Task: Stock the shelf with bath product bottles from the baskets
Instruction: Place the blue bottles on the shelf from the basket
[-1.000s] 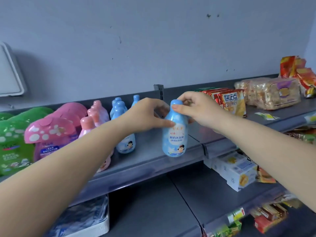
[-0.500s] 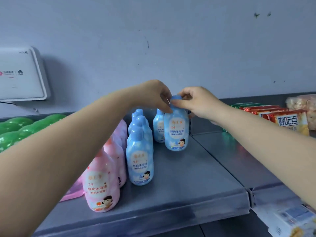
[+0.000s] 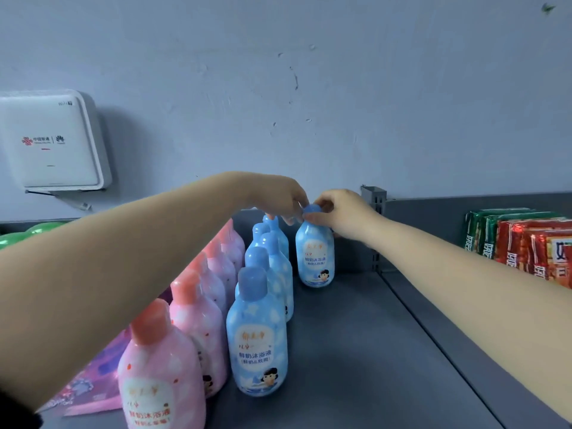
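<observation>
In the head view we reach both arms over the grey shelf (image 3: 356,351) toward its back. Our right hand (image 3: 343,213) pinches the blue cap (image 3: 311,209) of a lone blue bottle (image 3: 315,255), thumb and fingers curled round the cap. That bottle stands upright near the back wall of the shelf, just right of the blue row (image 3: 266,292) and apart from it. Our left hand (image 3: 278,196) hangs over the far end of that row with its fingers bent downward; the fingertips come close to the same cap and to the cap of the rearmost bottle in the row, but we cannot tell whether they grip anything. The blue row runs from the back toward us, ending in a front bottle (image 3: 257,342) with a cartoon label. Just left of it stands a pink row (image 3: 198,308) of bottles with salmon caps, partly hidden by our left forearm. Further left lie a purple pack (image 3: 93,385) and green packs (image 3: 28,232). On the wall hangs a white box (image 3: 49,144). Right of the shelf divider stand red and green snack packs (image 3: 523,243).
</observation>
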